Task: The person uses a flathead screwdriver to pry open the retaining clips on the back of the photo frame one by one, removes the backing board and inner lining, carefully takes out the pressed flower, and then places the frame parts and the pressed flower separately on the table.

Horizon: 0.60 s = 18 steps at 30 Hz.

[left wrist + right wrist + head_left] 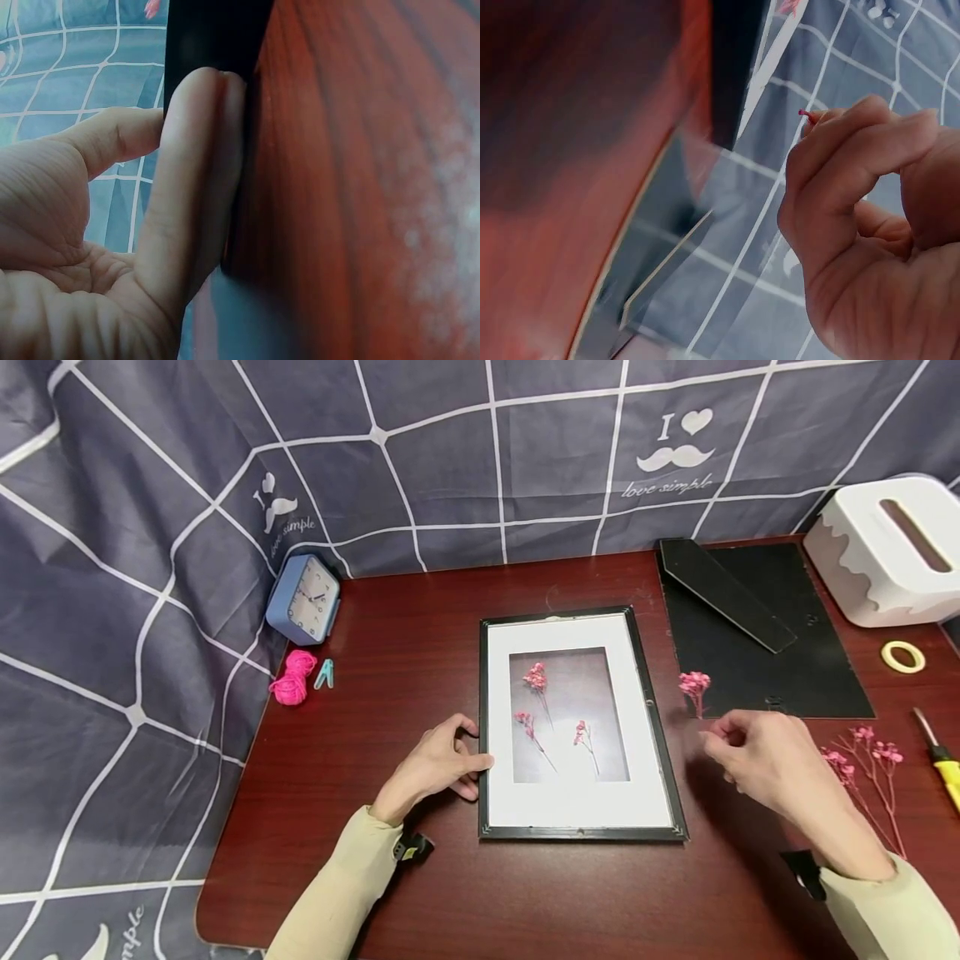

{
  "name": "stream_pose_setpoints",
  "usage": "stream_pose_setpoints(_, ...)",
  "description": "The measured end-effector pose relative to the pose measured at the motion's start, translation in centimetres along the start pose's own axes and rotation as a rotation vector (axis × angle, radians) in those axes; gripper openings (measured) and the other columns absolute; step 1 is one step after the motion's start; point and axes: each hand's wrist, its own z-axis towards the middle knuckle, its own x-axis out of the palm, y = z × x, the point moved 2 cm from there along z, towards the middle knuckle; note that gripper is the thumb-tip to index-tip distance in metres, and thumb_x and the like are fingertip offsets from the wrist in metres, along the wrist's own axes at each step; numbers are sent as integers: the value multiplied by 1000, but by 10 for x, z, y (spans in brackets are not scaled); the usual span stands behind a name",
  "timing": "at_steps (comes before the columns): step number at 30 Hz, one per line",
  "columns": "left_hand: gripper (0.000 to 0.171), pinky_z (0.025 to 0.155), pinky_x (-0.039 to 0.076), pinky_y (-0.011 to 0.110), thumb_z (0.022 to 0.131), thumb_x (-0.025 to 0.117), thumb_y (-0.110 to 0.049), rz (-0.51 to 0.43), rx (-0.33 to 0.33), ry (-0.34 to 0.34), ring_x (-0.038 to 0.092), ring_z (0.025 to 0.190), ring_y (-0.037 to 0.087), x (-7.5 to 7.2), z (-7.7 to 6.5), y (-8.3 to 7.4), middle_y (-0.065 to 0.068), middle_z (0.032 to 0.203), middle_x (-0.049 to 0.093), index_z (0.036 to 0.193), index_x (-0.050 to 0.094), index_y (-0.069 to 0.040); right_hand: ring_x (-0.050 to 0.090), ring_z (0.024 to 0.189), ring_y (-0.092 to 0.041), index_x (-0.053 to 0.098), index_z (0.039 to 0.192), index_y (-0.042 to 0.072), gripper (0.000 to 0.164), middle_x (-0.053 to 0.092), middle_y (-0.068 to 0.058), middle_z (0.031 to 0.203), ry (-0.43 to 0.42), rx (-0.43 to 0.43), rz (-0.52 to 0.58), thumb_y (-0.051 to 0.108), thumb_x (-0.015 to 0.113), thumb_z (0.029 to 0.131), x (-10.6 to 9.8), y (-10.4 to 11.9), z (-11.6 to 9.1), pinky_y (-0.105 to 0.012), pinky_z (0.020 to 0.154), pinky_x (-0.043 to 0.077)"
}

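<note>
A black picture frame point(585, 833) with a white mat point(577, 806) lies on the table. Three pink dried flower sprigs point(535, 678) are inside the mat's window, two on the left and one lower right. My left hand point(435, 762) grips the frame's left side, thumb over the border and fingers point(180, 187) along the outer side. To the right of the frame, my right hand point(772, 760) pinches another pink flower sprig point(694, 683) between thumb and fingertips, its blossoms pointing away from me. Only a pink bit shows past the fingers in the right wrist view.
Behind the right hand lies a black backing board point(757, 685) with its stand. Farther right are a tissue box point(885, 552), tape roll point(903, 657), yellow-handled screwdriver point(947, 764) and more sprigs point(888, 777). A blue clock point(303, 600), pink yarn point(292, 677) and clip point(324, 674) stand left.
</note>
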Motion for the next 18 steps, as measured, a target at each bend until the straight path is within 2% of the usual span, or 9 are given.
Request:
stream_pose_setpoints(4,53,58,71,39,94,82,-8,2,0,-2,74,58,18,0,-1,-1,8,82,60,137,52,-2,55,55,-9,74,92,6,16,63,6,59,-2,56,-35,19,71,99,-5,-22,-13,-26,48,35)
stream_pose_setpoints(9,53,59,71,39,94,82,-7,5,-2,0,74,58,18,0,-1,-1,8,82,61,137,52,-2,58,54,-9,74,91,4,20,64,6,59,27,138,-49,21,71,101,-8,-50,-26,-26,46,40)
stream_pose_setpoints(18,53,59,71,39,95,81,-8,12,-11,0,74,59,18,0,-2,-1,9,83,61,138,52,-3,57,55,-13,68,80,7,28,60,7,55,115,213,-138,20,67,105,-16,-96,-35,-28,53,37)
